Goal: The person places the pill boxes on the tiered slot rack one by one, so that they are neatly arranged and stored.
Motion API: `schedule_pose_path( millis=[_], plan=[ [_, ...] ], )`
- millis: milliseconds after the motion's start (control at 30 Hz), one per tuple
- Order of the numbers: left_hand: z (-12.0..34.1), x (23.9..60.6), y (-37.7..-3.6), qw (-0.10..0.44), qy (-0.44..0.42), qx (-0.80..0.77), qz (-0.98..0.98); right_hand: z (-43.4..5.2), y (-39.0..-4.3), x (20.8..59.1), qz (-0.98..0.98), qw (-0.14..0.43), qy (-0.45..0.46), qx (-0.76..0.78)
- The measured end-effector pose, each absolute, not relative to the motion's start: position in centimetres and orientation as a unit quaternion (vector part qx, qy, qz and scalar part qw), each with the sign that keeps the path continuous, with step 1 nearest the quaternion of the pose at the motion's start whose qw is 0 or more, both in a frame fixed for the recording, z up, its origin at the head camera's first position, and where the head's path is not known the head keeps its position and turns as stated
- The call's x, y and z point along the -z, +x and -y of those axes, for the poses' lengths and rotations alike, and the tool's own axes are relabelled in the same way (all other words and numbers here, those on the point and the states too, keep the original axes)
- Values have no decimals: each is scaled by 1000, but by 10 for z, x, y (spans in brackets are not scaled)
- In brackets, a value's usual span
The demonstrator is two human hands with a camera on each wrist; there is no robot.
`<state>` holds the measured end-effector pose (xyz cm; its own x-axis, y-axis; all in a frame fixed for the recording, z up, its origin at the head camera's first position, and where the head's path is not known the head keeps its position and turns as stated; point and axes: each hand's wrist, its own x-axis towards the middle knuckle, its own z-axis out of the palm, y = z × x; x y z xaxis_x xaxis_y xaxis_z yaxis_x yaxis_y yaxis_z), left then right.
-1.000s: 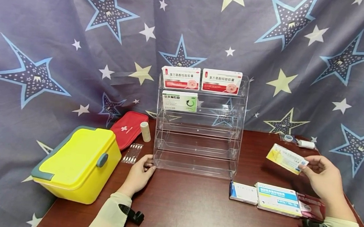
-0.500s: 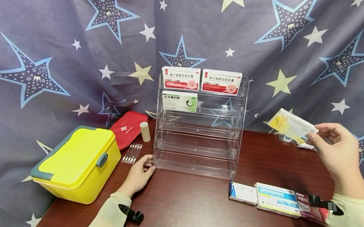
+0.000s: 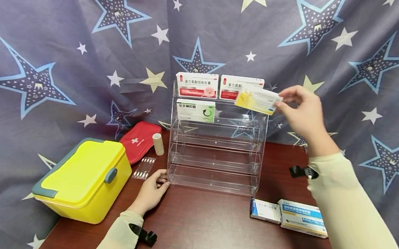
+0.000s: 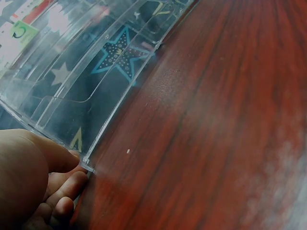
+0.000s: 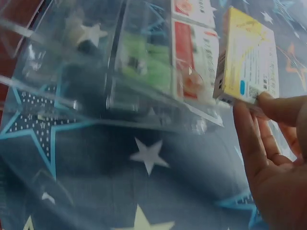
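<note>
Yellow-and-white box [image 3: 257, 99], clear rack [image 3: 215, 157], yellow case [image 3: 84, 178], star-patterned blue cloth [image 3: 68, 51].

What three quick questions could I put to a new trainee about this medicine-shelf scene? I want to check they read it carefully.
1. True or false: the right hand pinches the yellow box in front of the clear rack.
2. What does the left hand touch?
A. the yellow case
B. the rack's bottom corner
C. the red pouch
3. How many red-and-white boxes stand on the rack's top shelf?

Key
1. True
2. B
3. Two
</note>
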<state>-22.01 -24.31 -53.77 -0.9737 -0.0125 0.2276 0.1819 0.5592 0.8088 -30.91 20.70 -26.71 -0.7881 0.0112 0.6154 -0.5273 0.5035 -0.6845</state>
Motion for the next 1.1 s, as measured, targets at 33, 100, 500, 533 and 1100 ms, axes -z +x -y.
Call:
schedule_pose_path(
  millis=[33,100,500,533,1100],
  plan=[
    [243,538,-220,105,-48,467,877,-199,-313,266,826,283,157,-462],
    [243,539,-220,107,-49,467,876,-186,-320,265,842,284,148,-434],
    [243,539,-222,115,-52,466,875,-157,-335,281,889,282,143,-332],
    [243,539,-221,113,-52,469,874,-155,-335,282,891,281,145,-326],
    [243,540,-222,107,-49,469,875,-150,-337,290,916,252,138,-281]
  ],
)
